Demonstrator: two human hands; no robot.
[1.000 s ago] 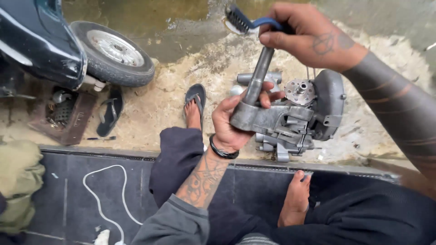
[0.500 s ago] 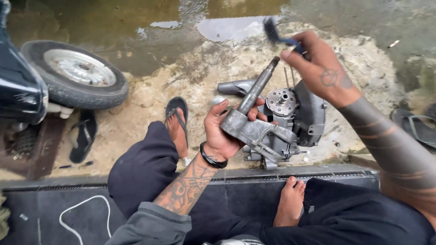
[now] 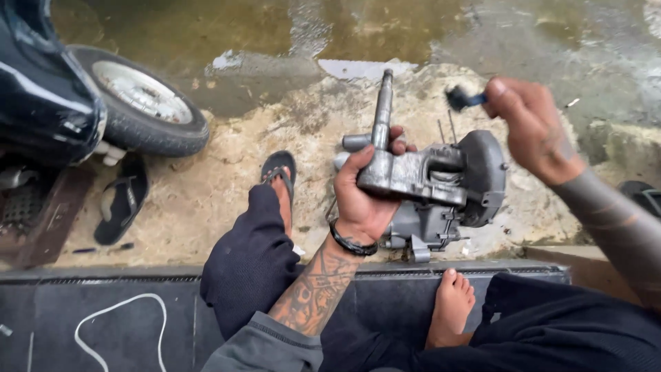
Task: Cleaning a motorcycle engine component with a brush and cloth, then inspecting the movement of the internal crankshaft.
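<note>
Wet concrete lay below; my left hand (image 3: pixel 365 200) gripped the grey cast-metal engine casing (image 3: pixel 434 189) over my knees, my right hand (image 3: pixel 530 127) pinching a small blue-handled brush (image 3: pixel 463 98); I judged short, firm strokes best

You see soft, even daylight with faint shadows; glare sits on the wet ground (image 3: pixel 358 34) at top, and the brush (image 3: pixel 463 98) is motion-blurred.
</note>
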